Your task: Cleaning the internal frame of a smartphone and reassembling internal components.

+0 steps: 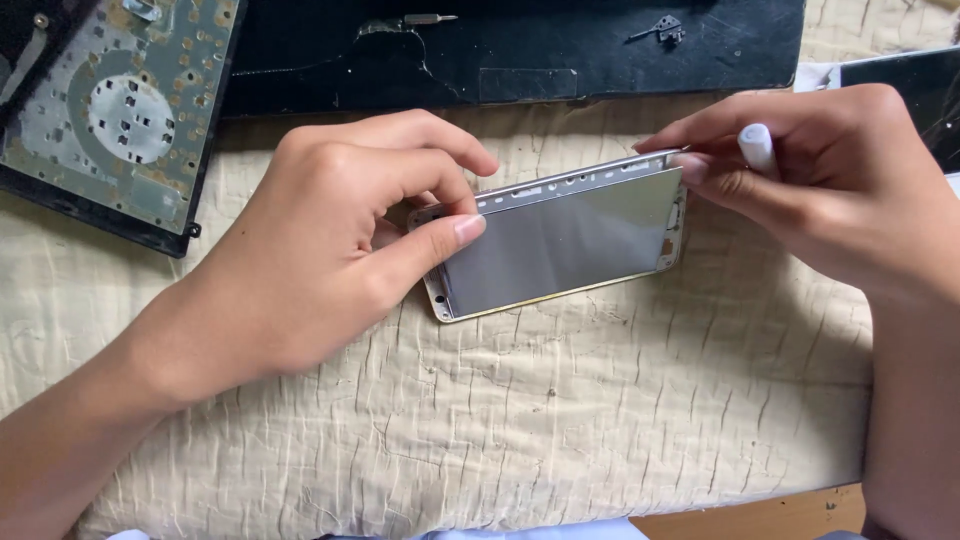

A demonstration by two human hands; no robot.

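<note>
A silver phone frame (560, 240) with a grey metal plate lies tilted on a cream quilted cloth (560, 400). My left hand (330, 250) pinches its left end, thumb on the plate and fingers over the top edge. My right hand (830, 180) touches the frame's upper right corner with its fingertips. A thin white tool (757, 146) is tucked between the fingers of that hand.
A black panel (520, 40) lies along the back with a small screwdriver bit (428, 18) and a tiny metal part (665, 30) on it. An opened device with a grey metal board (120, 110) sits at the back left. A dark screen (920, 90) is at the right edge.
</note>
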